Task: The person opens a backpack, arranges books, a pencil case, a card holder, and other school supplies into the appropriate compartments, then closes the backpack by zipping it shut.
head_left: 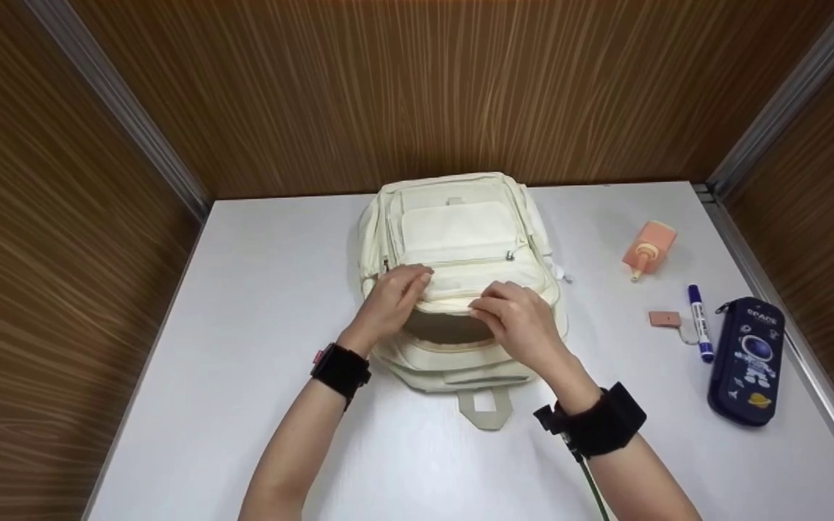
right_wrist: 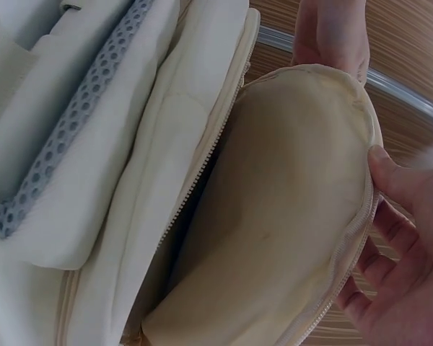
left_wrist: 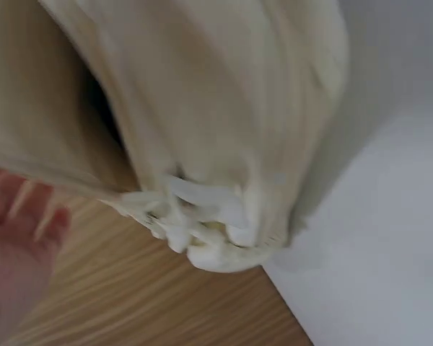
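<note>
A cream backpack [head_left: 460, 224] lies on the white table, its zipped main compartment gaping toward me. My left hand [head_left: 392, 300] grips the left part of the raised front edge of the opening. In the left wrist view, the left fingers [left_wrist: 29, 209] are partly hidden by the fabric. Farther right on that edge, my right hand [head_left: 522, 318] pinches the cloth. The right wrist view has the right thumb [right_wrist: 397, 176] over the zipper rim and the fingers beneath it. Between both hands, the beige lining [right_wrist: 274, 194] shows.
At the right of the table lie a peach bottle with a pump-like top [head_left: 652, 246], a small pink-and-white item [head_left: 665, 319], a blue-and-white marker [head_left: 700, 322] and a navy space-themed pencil case [head_left: 746, 362]. Wood-grain panels [head_left: 417, 94] enclose the back and sides.
</note>
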Demonstrator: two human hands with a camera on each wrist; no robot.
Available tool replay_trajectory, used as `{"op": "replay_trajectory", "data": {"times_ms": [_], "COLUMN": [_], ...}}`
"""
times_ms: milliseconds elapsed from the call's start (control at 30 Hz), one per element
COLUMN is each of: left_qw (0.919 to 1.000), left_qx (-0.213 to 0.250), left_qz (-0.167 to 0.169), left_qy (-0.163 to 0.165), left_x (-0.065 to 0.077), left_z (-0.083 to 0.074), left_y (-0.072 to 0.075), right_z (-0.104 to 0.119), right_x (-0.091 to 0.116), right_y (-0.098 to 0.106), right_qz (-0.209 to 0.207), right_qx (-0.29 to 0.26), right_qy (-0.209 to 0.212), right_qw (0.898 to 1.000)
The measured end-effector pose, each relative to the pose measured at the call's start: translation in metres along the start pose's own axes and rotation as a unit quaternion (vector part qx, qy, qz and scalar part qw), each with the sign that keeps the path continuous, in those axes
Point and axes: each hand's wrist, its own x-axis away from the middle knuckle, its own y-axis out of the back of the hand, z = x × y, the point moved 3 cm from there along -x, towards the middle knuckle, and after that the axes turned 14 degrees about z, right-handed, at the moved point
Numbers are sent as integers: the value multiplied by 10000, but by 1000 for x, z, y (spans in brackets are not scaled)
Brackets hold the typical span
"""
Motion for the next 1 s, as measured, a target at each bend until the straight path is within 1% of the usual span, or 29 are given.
{"op": "replay_trajectory", "data": {"times_ms": [67, 100, 200, 267, 333, 467, 567, 667, 733, 800, 900, 1000], "left_qw": [9989, 9978, 9928, 9894, 9869, 9817, 9787, 9782, 9788, 9801, 9832, 9863], "left_qx": [80, 4, -430, -729, -1044, -1529, -1712, -1738, -1746, -1744, -1688, -1540], "left_qz": [258, 316, 373, 334, 271, 96, -59, -240, -341, -380, -427, -553], "left_qy": [-380, -588, -1053, -1213, -1199, -1130, -1134, -1111, -1019, -866, -547, -233], "left_x": [3, 4, 8, 10, 11, 13, 13, 12, 11, 10, 7, 3], "left_z": [-11, -15, -23, -23, -20, -11, -7, -6, -8, -9, -12, -15], "left_y": [-4, -5, -10, -12, -14, -14, -14, -12, -11, -9, -4, 1], "right_z": [-2, -3, -5, -6, -8, -8, -9, -9, -9, -10, -16, -27], "right_x": [-2, -3, -5, -6, -7, -9, -11, -12, -12, -12, -10, -7], "right_y": [2, 3, 4, 5, 7, 10, 11, 11, 12, 13, 18, 25], "right_qz": [3, 19, 43, 20, -35, -92, -40, 38, 74, 120, 129, -9], "right_qx": [-21, -53, -67, -49, -58, -80, -88, -119, -213, -402, -788, -1072], "right_qy": [-49, -71, -118, -109, -103, -98, -106, -126, -127, -131, -193, -450], "right_qw": [10000, 10000, 9999, 9999, 9999, 9999, 9999, 9998, 9997, 9990, 9966, 9932]}}
